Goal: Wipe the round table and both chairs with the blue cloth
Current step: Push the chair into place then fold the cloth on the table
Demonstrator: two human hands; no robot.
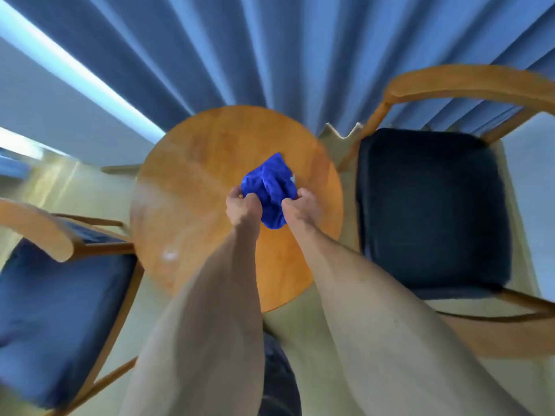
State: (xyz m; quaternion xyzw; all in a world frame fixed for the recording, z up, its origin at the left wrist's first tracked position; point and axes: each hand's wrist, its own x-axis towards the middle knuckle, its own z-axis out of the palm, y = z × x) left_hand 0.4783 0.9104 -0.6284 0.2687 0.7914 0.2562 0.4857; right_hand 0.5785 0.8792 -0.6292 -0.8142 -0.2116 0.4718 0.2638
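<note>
Hands meet over the table's middle: the left hand [241, 205] and the right hand [300, 207] each curl their fingers into a near edge of the bunched cloth [268, 187], which hangs or rests between them, though whether it touches the wood cannot be told. Beneath them lies the round wooden table [195, 205], with one chair [60, 289] at its near left and the other chair [432, 205] at its right, both dark-cushioned in wooden frames. Blue curtains [240, 49] hang at the far side, and the pale floor [345, 151] shows between table and right chair.
</note>
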